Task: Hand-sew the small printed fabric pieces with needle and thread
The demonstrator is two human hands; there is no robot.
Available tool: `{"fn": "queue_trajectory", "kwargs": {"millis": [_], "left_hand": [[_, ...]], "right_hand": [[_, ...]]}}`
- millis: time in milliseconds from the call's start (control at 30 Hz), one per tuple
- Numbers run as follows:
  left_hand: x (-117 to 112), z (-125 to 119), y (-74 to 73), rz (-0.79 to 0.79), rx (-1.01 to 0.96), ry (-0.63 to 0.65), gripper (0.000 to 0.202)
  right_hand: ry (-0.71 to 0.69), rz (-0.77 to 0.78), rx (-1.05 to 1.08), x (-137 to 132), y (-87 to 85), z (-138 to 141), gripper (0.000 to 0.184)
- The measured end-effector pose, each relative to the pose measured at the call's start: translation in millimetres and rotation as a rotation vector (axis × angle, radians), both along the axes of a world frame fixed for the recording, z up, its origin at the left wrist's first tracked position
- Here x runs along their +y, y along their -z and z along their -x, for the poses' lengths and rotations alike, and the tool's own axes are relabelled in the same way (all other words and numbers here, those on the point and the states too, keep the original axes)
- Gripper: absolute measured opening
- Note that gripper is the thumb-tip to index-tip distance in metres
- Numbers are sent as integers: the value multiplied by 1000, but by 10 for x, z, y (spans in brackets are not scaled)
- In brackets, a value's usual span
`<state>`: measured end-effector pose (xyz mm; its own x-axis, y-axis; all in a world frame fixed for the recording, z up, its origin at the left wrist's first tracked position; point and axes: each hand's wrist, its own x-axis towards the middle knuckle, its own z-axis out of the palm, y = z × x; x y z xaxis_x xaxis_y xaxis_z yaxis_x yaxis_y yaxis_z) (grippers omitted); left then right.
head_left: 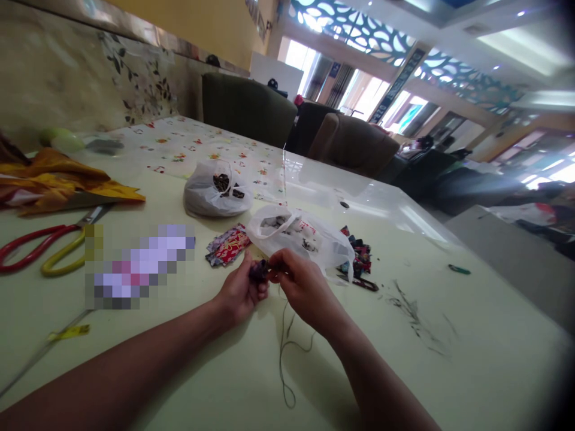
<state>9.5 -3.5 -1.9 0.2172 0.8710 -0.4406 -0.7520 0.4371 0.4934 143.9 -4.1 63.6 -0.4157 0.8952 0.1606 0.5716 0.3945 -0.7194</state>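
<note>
My left hand (240,290) is closed around a small dark purple cloth piece (257,270), held just above the table. The fingers of my right hand (299,281) are pinched together at its right edge; what lies between those fingertips is hidden. A long thin thread (282,353) hangs below my hands and loops on the tabletop. Just beyond them sits an open white plastic bag (330,239) with white fluffy stuffing inside. Red and grey patterned cloth pieces (228,245) lie left of that bag. Dark patterned cloth pieces (362,254) and small thread snips (366,283) are to its right.
A tied plastic bag (211,194) with dark brown bits stands farther back. On the left are scissors (67,239) with red and yellow handles, orange cloth (67,179) and a blurred-out phone-like object (144,266). Loose threads (413,314) and a green tool (459,269) lie right.
</note>
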Motion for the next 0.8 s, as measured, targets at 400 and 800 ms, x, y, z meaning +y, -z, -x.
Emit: {"fn": "queue_trajectory", "kwargs": {"millis": [400,800], "left_hand": [[-14,-9,15,-24,1,27,41],[32,17,33,63,-81,-9,43]], "right_hand": [[24,-178,22,23,97,55,15],[-6,-146,5,37,152,65,16]]}}
